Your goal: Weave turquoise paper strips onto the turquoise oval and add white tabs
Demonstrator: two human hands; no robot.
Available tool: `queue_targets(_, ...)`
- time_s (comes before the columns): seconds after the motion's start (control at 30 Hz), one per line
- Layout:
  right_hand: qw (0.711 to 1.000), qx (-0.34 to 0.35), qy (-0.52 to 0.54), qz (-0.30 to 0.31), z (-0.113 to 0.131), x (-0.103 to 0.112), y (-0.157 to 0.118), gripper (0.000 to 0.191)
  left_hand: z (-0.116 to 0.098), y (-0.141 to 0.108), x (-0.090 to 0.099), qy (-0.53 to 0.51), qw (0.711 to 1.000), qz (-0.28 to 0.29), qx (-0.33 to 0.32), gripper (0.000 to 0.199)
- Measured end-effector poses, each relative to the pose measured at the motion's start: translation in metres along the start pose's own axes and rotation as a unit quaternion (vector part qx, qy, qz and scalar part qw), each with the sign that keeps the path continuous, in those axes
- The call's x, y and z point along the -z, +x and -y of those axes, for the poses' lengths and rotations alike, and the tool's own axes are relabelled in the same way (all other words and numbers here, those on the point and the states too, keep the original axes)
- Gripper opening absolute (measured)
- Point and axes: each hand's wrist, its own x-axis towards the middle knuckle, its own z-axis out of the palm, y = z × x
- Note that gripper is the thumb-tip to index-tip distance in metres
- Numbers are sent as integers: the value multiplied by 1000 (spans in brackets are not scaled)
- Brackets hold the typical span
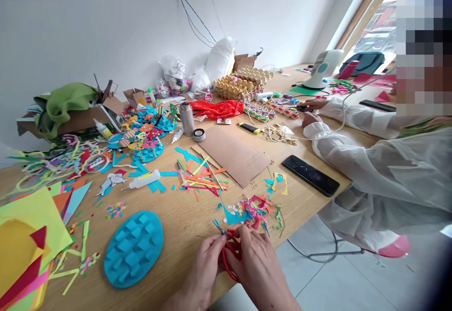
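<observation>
My right hand (256, 259) is wrapped round the red handles of a pair of scissors (231, 259), held over the front edge of the wooden table. Close against it, my left hand (208, 264) has thumb and fingers pinched by the blades; what they hold is too small to make out. A bit of blue shows at the blade tips. Colourful paper scraps (256, 209) lie just beyond the hands. Left of them rests a blue oval piece (134, 249) with raised folded squares. Paper strips (201, 176) are spread farther back.
A black phone (310, 175) lies near the right edge, with a seated person's sleeves (353, 146) beyond. Flat cardboard (235, 155), a metal bottle (186, 120) and a glue bottle (144, 179) stand or lie mid-table. Coloured sheets (31, 221) cover the left.
</observation>
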Motion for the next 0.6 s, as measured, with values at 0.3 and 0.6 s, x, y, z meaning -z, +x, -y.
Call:
queue_targets(0.3, 985, 87, 141, -54, -13, 34, -10, 17, -2, 10, -3, -4, 999, 11, -38, 32)
queue_targets(0.6, 964, 219, 65, -138, -4, 25, -6, 14, -14, 11, -2, 22, 995, 69, -72, 30)
